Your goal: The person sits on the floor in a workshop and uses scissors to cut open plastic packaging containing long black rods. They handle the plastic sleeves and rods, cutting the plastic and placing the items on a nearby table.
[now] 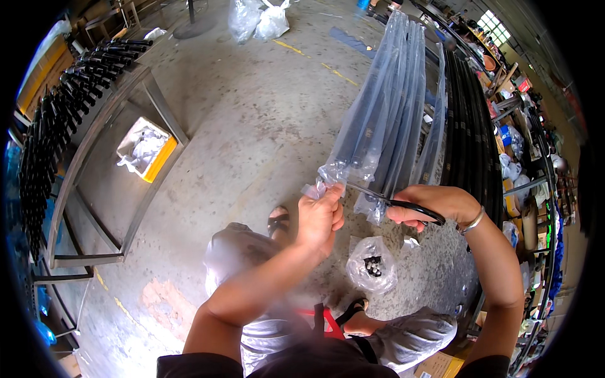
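- The left hand (320,217) pinches the loose end of a clear plastic sleeve (331,171), thumb and fingers closed on the crumpled film.
- The right hand (435,205) grips black-handled scissors (394,201); the blades point left, their tips at the film just beside the left fingertips.
- The sleeve wraps a bundle of long dark rods (391,101) that slopes away over the concrete floor (252,126).
- A small clear bag of black parts (373,264) lies on the floor between the person's sandalled feet.
- At the left stands a metal rack (94,126) loaded with black tubes (63,107); a yellow-sided box (146,150) sits under it.
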Demonstrator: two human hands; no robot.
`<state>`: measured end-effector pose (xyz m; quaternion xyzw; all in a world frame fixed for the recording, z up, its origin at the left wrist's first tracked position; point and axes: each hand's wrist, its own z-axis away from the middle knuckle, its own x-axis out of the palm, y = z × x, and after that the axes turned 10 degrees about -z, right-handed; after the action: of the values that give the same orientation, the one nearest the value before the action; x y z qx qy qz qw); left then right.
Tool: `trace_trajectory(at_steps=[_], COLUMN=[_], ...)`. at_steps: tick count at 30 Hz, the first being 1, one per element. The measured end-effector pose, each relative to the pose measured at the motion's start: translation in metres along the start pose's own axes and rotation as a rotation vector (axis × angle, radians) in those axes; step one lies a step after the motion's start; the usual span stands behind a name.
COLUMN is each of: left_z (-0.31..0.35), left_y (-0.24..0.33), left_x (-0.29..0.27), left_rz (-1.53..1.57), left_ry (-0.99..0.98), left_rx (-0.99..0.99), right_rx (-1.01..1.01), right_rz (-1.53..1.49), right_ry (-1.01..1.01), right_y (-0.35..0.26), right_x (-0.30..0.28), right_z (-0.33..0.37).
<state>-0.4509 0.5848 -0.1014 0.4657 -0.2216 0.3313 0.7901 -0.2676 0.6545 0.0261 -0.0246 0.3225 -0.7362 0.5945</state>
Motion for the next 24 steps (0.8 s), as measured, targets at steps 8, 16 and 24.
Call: trace_trajectory(at_steps=[8, 16, 24], left_z=[0.003, 0.006, 0.007], left_y=[0.005, 0.004, 0.002], left_x=[-0.001, 0.003, 0.004], left_rz=[0.072, 0.038, 0.027], left_ry=[-0.055, -0.056, -0.091], left_rx=[-0.042, -0.018, -0.038], right_rx=[-0.04, -0.112, -0.137], right_rz=[-0.121, -0.084, -0.062], right_ry=[-0.009, 0.001, 0.084], right_y=[0.009, 0.005, 0.005], right_x=[0.004, 0.007, 0.012], right_z=[0.002, -0.005, -0.009])
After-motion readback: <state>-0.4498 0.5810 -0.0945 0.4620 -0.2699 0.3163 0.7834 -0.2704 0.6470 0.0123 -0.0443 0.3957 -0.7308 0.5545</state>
